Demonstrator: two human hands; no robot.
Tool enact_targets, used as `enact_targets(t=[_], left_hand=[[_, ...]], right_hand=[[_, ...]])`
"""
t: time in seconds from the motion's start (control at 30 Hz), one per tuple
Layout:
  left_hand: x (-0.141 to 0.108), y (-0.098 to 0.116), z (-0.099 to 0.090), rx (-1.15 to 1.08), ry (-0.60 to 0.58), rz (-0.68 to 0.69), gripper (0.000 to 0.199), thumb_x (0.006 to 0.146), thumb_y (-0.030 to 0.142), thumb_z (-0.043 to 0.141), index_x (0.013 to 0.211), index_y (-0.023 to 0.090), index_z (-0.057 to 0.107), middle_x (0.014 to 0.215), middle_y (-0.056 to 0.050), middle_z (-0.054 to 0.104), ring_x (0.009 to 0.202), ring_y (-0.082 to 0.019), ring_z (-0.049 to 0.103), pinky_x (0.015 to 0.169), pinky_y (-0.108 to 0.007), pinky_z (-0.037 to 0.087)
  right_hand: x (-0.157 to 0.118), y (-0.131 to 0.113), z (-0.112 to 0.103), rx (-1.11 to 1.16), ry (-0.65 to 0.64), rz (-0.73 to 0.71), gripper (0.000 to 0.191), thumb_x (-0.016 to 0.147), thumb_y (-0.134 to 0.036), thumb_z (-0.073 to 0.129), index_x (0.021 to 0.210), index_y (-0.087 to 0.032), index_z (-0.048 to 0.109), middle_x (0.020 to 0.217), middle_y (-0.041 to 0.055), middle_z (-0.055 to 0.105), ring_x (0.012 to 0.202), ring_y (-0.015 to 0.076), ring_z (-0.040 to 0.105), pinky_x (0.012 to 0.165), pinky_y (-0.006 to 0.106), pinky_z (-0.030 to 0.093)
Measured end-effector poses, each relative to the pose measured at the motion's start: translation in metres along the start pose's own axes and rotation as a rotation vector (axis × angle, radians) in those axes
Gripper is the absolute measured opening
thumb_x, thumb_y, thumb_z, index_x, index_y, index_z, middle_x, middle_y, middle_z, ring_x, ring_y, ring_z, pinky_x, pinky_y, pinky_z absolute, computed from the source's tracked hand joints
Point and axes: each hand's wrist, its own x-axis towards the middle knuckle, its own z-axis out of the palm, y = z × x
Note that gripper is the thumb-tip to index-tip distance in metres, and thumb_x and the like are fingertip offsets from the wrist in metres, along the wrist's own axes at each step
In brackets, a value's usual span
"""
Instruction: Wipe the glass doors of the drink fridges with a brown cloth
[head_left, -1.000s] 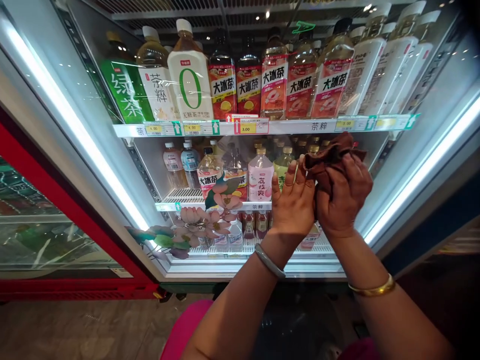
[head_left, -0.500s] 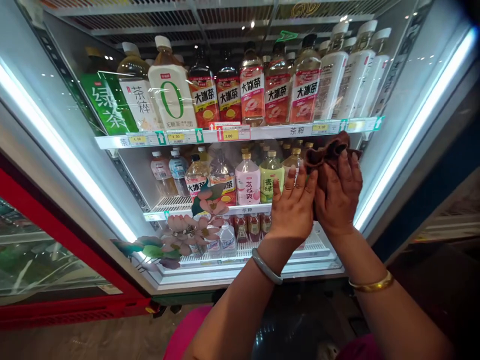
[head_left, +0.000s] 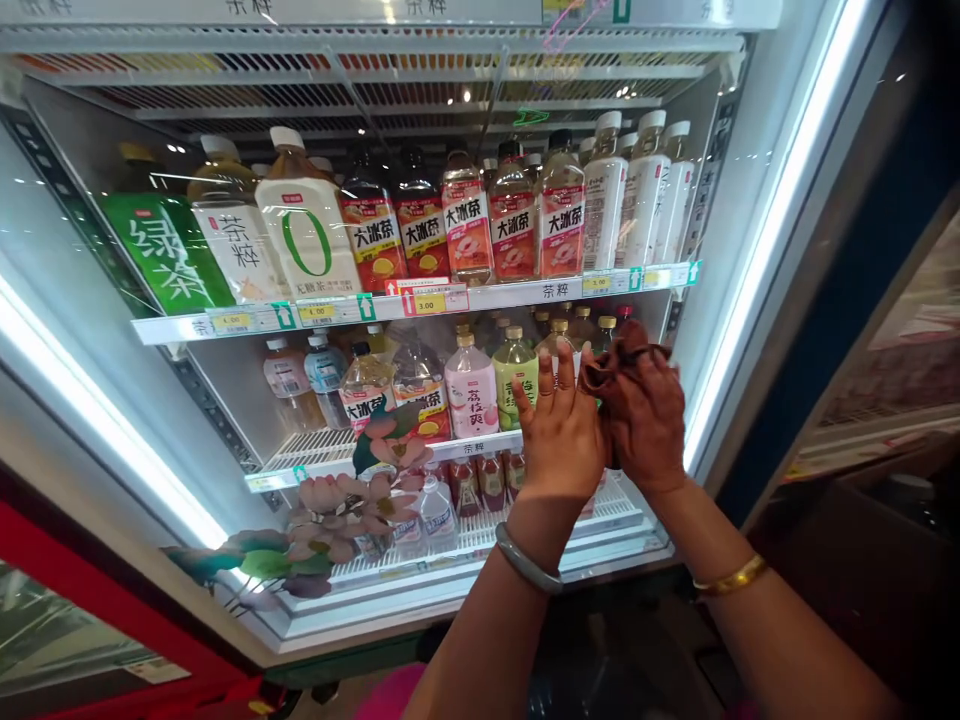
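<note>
A crumpled dark brown cloth (head_left: 626,360) is against the glass door, in front of the right part of the middle shelf. My right hand (head_left: 649,430) grips it, fingers bent over its folds. Just left of it, my left hand (head_left: 562,435) lies against the glass with its fingers spread, its right side touching the cloth. A grey bangle circles my left wrist and a gold one my right. Behind the glass, a pink-labelled bottle (head_left: 472,390) and a green-labelled bottle (head_left: 514,375) stand left of my hands.
Large bottles, among them a green one (head_left: 169,245), line the upper shelf (head_left: 517,293). A flower decal (head_left: 326,510) covers the lower left glass. A red-framed cooler (head_left: 97,610) stands at left. Light strips run down both sides of the door.
The camera view has shifted, so the shelves appear lower and further left. My right hand's fingers are now bent more over the cloth, which looks more bunched.
</note>
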Motion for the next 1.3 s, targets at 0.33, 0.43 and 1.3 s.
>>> enact_targets(t=[0.33, 0.43, 1.3], left_hand=[[0.0, 0.004, 0.002, -0.046, -0.017, 0.048, 0.059, 0.102, 0.022, 0.044, 0.161, 0.02, 0.04, 0.171, -0.009, 0.029, 0.164, -0.023, 0.008, 0.128, -0.059, -0.011], [0.001, 0.004, 0.001, -0.057, -0.024, 0.033, 0.064, 0.1, 0.02, 0.045, 0.163, 0.018, 0.034, 0.173, -0.009, 0.023, 0.164, -0.023, 0.004, 0.127, -0.058, -0.012], [-0.024, 0.029, 0.023, -0.099, -0.207, 0.116, 0.065, 0.101, 0.017, 0.039, 0.165, 0.019, 0.03, 0.172, -0.007, 0.026, 0.164, -0.021, 0.014, 0.134, -0.055, 0.014]], right_hand=[[0.017, -0.01, 0.0, 0.001, -0.003, 0.15, 0.058, 0.099, -0.026, 0.052, 0.157, -0.028, 0.043, 0.168, 0.0128, 0.036, 0.16, 0.0331, 0.026, 0.127, 0.067, 0.027], [-0.006, 0.01, -0.004, -0.029, -0.005, 0.114, 0.059, 0.098, -0.026, 0.051, 0.156, -0.027, 0.043, 0.166, 0.0146, 0.04, 0.157, 0.0354, 0.033, 0.124, 0.069, 0.03], [-0.022, 0.014, -0.002, -0.021, 0.055, 0.366, 0.056, 0.102, -0.036, 0.047, 0.156, -0.026, 0.045, 0.167, 0.0138, 0.037, 0.158, 0.0346, 0.031, 0.127, 0.066, 0.027]])
